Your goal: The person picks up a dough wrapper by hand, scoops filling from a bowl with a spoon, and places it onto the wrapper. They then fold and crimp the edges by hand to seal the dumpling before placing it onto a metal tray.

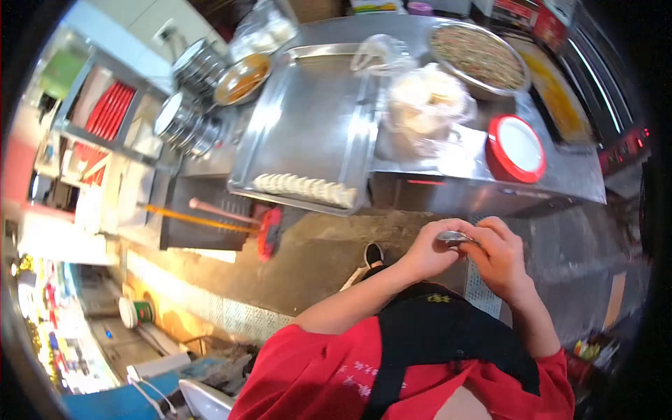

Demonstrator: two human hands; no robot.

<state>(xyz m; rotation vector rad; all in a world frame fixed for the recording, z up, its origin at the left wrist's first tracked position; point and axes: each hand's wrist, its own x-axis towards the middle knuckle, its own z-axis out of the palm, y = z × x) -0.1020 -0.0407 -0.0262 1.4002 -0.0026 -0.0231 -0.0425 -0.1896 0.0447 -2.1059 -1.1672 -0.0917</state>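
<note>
My left hand (435,250) and my right hand (500,256) meet in front of my apron, fingers closed. A small metal spoon (451,237) shows between them, its handle running into my right hand. Whatever my left hand holds is hidden behind its fingers. Ahead on the steel table, a row of folded dumplings (304,189) lies along the near edge of a metal tray (308,119). Right of the tray is a plastic bag with pale round dough wrappers (427,94). A large metal bowl of chopped filling (479,56) stands behind, and a red-rimmed white bowl (518,149) sits nearer me.
An orange-brown bowl (243,79) and metal canisters (187,124) stand left of the tray. A long pan with yellow liquid (556,91) is at the far right. Below left are a dark crate (203,203) and a red-handled object (268,234).
</note>
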